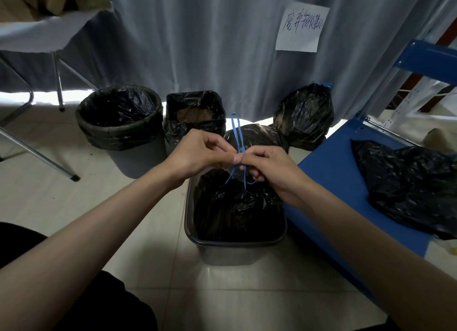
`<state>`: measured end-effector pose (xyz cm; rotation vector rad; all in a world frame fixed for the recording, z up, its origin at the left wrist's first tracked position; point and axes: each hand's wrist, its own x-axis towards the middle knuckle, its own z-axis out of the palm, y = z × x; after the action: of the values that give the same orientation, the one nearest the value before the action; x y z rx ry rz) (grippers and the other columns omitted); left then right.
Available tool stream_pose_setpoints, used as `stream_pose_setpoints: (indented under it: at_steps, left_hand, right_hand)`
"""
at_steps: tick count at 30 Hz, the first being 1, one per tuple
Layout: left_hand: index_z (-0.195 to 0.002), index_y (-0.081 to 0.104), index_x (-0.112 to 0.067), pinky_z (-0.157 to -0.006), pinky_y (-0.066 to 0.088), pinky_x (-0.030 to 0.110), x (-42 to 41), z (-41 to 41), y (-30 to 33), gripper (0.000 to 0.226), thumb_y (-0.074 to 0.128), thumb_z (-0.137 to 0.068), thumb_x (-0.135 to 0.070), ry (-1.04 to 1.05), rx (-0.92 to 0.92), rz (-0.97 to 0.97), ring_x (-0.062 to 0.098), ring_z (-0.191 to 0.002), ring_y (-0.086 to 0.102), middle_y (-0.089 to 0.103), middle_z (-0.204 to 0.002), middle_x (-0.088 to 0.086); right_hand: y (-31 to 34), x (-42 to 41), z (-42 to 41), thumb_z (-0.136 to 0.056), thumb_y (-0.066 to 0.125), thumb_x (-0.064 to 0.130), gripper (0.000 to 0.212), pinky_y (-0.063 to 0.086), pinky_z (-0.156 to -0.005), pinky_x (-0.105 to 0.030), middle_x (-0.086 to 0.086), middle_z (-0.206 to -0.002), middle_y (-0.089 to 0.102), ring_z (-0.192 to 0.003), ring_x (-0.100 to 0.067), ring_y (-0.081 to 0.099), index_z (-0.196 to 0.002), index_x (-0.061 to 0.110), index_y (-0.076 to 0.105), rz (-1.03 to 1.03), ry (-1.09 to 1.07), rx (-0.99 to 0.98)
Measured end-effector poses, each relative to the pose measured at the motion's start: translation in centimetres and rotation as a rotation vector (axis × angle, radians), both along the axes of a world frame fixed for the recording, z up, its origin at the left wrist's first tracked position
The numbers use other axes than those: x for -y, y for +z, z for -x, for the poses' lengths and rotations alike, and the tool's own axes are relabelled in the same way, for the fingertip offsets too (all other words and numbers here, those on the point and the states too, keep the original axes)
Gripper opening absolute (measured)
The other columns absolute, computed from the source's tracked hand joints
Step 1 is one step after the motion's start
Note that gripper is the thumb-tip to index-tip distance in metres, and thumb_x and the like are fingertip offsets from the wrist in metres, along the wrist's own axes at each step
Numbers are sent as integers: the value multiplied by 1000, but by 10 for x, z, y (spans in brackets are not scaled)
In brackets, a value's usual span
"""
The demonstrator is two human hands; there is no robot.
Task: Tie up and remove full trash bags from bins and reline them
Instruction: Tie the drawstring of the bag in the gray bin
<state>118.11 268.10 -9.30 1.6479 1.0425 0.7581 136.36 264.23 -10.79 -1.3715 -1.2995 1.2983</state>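
Observation:
A rectangular grey bin stands on the floor in front of me with a full black trash bag inside, its neck gathered. A blue drawstring rises from the bag's neck and loops up above my fingers. My left hand and my right hand meet above the bin, and both pinch the blue drawstring between fingertips. Behind my hands lies a tied black bag, partly hidden, and further right a second tied black bag with a blue knot on top.
A round lined bin and a square lined bin stand at the back by a grey curtain. A blue shelf board at right carries a loose black bag. A folding table's legs stand at left.

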Motion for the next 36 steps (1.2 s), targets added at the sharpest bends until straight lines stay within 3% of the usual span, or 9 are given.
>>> stream_pose_setpoints:
  at_steps: [6, 9, 12, 18, 22, 27, 29, 32, 36]
  left_hand:
    - [-84, 77, -6, -68, 54, 20, 3, -2, -1, 8, 81, -78, -8, 21, -58, -81, 11, -69, 69, 74, -73, 6]
    - [-80, 77, -7, -66, 54, 21, 2, -3, 1, 5, 80, -77, -7, 41, -90, -80, 9, -66, 66, 72, -69, 4]
    - [-74, 76, -9, -62, 52, 21, 0, -1, 2, 4, 77, -74, -5, 58, -146, -57, 8, -61, 62, 70, -65, 5]
    - [-76, 72, -3, -65, 55, 21, -3, 1, -1, 6, 72, -79, -9, 30, -234, 41, 13, -67, 67, 72, -69, 9]
    - [-80, 66, -8, -73, 57, 33, -1, -2, -6, 7, 73, -81, -10, -5, -204, 46, 14, -67, 66, 67, -70, 4]
    - [-106, 67, -12, -61, 49, 22, 6, -12, -8, 43, 87, -70, -27, -62, -88, 57, 11, -70, 64, 73, -91, 10]
    - [-98, 72, -15, -63, 48, 23, 9, -15, -8, 43, 90, -65, -35, -115, -104, 34, 11, -72, 63, 74, -92, 13]
    - [-85, 75, -20, -72, 49, 32, 11, -17, -11, 43, 89, -56, -48, -102, -144, 1, 11, -73, 63, 74, -85, 9]
    - [-72, 75, -25, -62, 41, 21, 13, -21, -13, 22, 90, -63, -38, -70, -139, 5, 0, -59, 53, 66, -64, -8]
  right_hand:
    - [0, -1, 1, -92, 64, 11, 13, 32, -47, -17, -2, -67, 60, -52, -6, 43, -82, 6, 68, 12, -15, -18]
    - [-1, -2, 1, -92, 64, 13, 12, 33, -47, -19, -12, -72, 56, -51, -8, 43, -83, 7, 68, 35, -41, -27]
    - [-1, -4, -1, -94, 62, 11, 9, 36, -46, -19, -11, -75, 56, -52, -10, 48, -91, 4, 67, 74, -97, -136]
    - [-2, -6, -8, -100, 53, 7, 19, 44, -52, -20, -7, -73, 57, -57, -11, 53, -82, 9, 59, 129, -134, -327]
    - [-1, -7, -5, -102, 47, 7, 22, 41, -51, -22, -5, -73, 51, -55, -10, 50, -81, 9, 54, 102, -81, -283]
    - [1, -6, -1, -103, 45, 8, 24, 38, -50, -22, -8, -70, 54, -58, -15, 49, -81, 12, 53, 21, 2, -118]
    - [1, -5, 1, -103, 46, 10, 23, 39, -53, -25, -12, -74, 57, -63, -20, 51, -82, 13, 56, -13, 15, -47]
    - [3, -3, 2, -102, 48, 12, 19, 37, -51, -22, -7, -69, 55, -56, -11, 47, -84, 12, 55, -39, 29, 27]
    - [3, -2, 1, -101, 51, 14, 17, 37, -46, -19, 2, -59, 54, -47, -5, 44, -84, 13, 55, -63, 44, 109]
